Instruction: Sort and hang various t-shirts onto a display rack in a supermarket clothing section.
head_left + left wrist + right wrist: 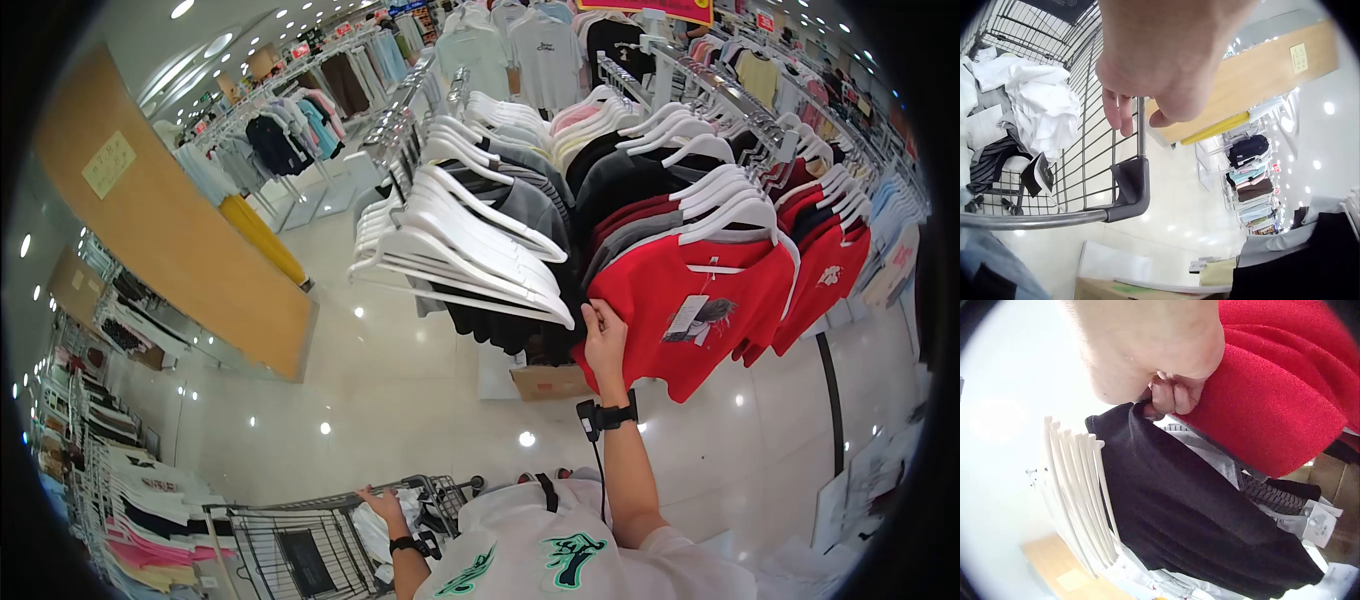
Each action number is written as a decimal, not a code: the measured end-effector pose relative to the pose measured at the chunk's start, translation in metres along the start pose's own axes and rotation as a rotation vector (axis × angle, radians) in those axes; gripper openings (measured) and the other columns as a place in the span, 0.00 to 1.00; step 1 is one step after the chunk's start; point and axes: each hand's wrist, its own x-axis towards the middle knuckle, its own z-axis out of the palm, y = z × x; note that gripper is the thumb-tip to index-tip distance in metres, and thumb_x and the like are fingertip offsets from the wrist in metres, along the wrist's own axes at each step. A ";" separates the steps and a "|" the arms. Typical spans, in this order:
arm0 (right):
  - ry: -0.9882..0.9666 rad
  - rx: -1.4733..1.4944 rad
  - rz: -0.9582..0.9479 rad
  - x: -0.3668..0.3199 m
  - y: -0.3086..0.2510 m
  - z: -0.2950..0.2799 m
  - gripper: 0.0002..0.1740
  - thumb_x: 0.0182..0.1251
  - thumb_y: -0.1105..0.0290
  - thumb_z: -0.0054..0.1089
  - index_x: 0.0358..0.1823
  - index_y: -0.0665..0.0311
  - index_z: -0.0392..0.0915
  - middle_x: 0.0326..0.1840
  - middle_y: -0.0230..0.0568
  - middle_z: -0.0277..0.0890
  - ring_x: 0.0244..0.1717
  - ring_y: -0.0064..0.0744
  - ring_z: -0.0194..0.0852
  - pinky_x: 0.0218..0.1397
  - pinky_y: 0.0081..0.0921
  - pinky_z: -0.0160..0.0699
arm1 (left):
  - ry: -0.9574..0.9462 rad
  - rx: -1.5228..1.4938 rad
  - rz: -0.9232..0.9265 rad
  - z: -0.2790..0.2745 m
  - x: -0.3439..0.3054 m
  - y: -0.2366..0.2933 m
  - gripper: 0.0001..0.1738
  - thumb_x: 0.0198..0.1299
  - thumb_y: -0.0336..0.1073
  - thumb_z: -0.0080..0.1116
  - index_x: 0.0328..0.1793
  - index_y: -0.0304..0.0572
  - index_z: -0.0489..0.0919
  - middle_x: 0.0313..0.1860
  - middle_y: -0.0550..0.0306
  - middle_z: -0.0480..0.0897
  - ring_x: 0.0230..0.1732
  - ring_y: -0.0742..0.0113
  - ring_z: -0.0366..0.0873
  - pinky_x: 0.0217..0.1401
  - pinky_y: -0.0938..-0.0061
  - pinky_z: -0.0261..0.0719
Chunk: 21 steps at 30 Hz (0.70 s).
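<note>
My right hand [606, 350] is at the left edge of a hanging red sweater [670, 300]. In the right wrist view its curled fingers [1179, 397] pinch the edge of a black garment [1166, 481], next to the red cloth [1266, 394]. White empty hangers [460, 250] are bunched left of that hand. Down by the metal shopping cart [300, 515], my left hand [388, 510] grips the rim, with fingers on the inner side and thumb on the outer side in the left wrist view. White clothes [1044, 109] and a black tag [1038, 175] lie in the cart.
An orange-brown panel [180, 220] stands at the left, with clothes racks behind it. More red sweaters [825, 275] hang at the right. A cardboard box [550, 382] sits under the rack. Folded and hanging clothes [160, 520] fill the lower left.
</note>
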 end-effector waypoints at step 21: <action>-0.035 0.350 0.217 -0.040 0.040 -0.014 0.08 0.76 0.71 0.58 0.49 0.69 0.81 0.34 0.25 0.77 0.33 0.12 0.69 0.35 0.13 0.64 | 0.114 -0.030 0.228 0.017 -0.004 -0.017 0.53 0.54 0.17 0.56 0.85 0.44 0.43 0.66 0.50 0.69 0.31 0.67 0.79 0.24 0.75 0.77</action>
